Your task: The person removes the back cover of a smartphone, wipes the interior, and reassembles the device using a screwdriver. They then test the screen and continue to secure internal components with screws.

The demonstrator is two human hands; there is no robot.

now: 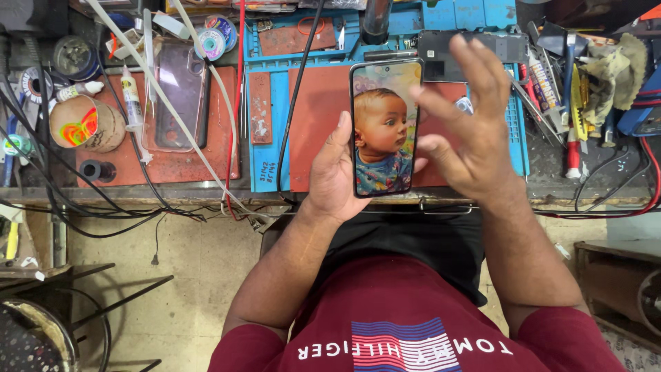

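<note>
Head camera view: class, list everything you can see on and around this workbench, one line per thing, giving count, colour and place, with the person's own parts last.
phone: one, screen lit with a photo, held upright over the mat
work mat: one, blue with red-brown panels, bench centre
clear phone case: one, transparent, on the left red-brown pad
glue bottle: one, white, left of the case
tape roll: one, brown, far left
black cable: one, crossing the mat
hand tools: several, mixed colours, right of the mat
rag: one, tan, far right
left hand: one, holding the phone
right hand: one, fingers spread, beside the phone
</note>
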